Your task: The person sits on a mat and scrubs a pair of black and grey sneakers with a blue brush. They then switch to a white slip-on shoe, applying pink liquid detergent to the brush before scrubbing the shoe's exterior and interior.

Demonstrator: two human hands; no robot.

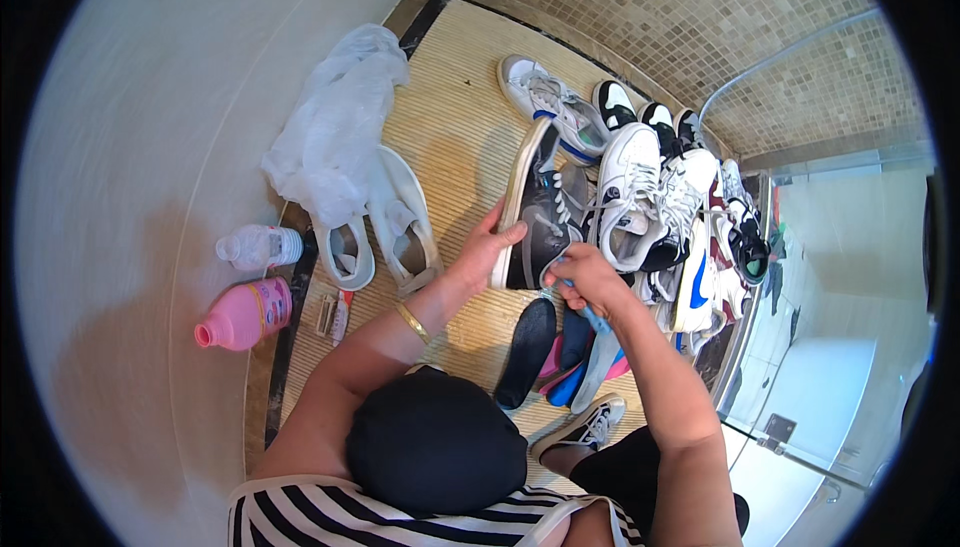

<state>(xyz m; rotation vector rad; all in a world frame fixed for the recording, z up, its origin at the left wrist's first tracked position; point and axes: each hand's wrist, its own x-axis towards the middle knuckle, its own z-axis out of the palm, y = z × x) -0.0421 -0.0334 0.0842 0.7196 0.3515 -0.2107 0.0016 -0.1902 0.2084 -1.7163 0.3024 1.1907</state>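
Note:
A black sneaker (534,228) with white laces and a white sole is held up on its side, toe pointing away from me. My left hand (484,250) grips it by the sole near the heel, thumb over the side. At the heel end, my right hand (592,277) is closed around a light blue handle (596,320). The working end of this tool is hidden by my fingers and the shoe; it may be a brush. Below my right hand lie several loose insoles, including a black one (527,352) and a grey one (596,370).
Many sneakers crowd the right side, a white one (630,187) among them; a grey-white sneaker (551,100) lies beyond. White shoes (405,220) and a plastic bag (337,111) are at left, near a clear bottle (259,247), a pink bottle (247,313) and a small tube (341,318).

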